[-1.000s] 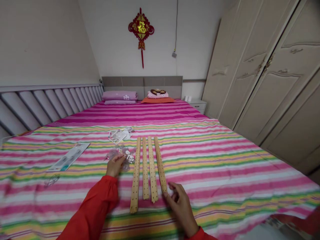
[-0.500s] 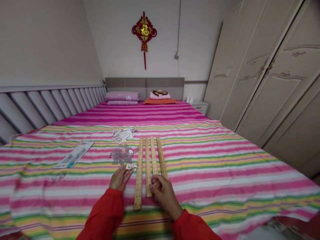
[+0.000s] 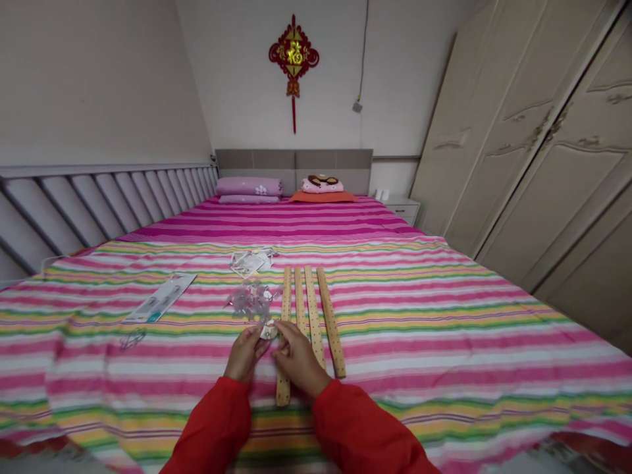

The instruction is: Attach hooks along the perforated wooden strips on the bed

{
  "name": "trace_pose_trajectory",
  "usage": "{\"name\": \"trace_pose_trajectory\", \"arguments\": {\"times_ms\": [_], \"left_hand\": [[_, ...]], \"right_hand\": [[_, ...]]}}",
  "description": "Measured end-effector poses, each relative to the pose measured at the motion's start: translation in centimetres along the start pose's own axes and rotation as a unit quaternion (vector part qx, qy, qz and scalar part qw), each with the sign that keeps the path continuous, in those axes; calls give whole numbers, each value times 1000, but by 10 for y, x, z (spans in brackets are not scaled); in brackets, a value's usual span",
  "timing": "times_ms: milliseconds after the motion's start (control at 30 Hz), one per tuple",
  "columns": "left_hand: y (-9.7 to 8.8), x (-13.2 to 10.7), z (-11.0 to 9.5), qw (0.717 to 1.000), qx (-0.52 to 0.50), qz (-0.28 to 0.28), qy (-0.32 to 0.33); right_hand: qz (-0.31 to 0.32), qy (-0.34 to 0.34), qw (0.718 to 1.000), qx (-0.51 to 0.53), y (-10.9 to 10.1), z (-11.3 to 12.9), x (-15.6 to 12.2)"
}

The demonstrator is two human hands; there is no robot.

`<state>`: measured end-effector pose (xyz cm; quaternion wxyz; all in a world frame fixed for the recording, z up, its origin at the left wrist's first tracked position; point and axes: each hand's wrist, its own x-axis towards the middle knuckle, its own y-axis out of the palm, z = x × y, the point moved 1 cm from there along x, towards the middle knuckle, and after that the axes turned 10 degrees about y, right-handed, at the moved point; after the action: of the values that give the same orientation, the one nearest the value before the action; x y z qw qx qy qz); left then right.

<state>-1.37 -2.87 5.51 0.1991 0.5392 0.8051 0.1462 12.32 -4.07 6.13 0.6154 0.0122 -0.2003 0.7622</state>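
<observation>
Several pale wooden strips [image 3: 316,316] with rows of holes lie side by side on the striped bedspread [image 3: 444,316]. My left hand [image 3: 245,354] pinches a small white metal piece [image 3: 269,330] just left of the strips. My right hand [image 3: 297,359] lies over the near ends of the strips, with its fingertips closed on the same small piece. A clear plastic bag of small hardware [image 3: 249,301] sits just beyond my hands.
A printed leaflet [image 3: 160,298] and a small wire part [image 3: 131,340] lie to the left on the bed. Opened white packaging [image 3: 251,261] lies further back. Pillows [image 3: 248,187] are at the headboard, a wardrobe [image 3: 543,151] stands on the right, and a padded wall panel [image 3: 89,210] runs along the left.
My left hand drew back from the hardware bag with a small white piece. My right hand moved left across the strips to meet it. The view shifted slightly.
</observation>
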Motion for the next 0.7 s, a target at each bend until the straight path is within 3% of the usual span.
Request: {"name": "trace_pose_trajectory", "arguments": {"times_ms": [100,200,367,533,700], "left_hand": [[0,-7,2,1000,-10,9,-10],[-3,-11,4,1000,-17,3,-24],[-8,-12,6,999,-18,-3,-42],[-9,-11,6,999,-15,1,-40],[-18,-2,9,994,96,0,57]], "right_hand": [[-27,-24,998,-52,7,1,9],[-50,-4,995,-86,14,-3,11],[-44,4,997,-63,17,-10,8],[-43,65,993,93,9,-11,6],[-96,167,946,262,-13,-13,-8]]}}
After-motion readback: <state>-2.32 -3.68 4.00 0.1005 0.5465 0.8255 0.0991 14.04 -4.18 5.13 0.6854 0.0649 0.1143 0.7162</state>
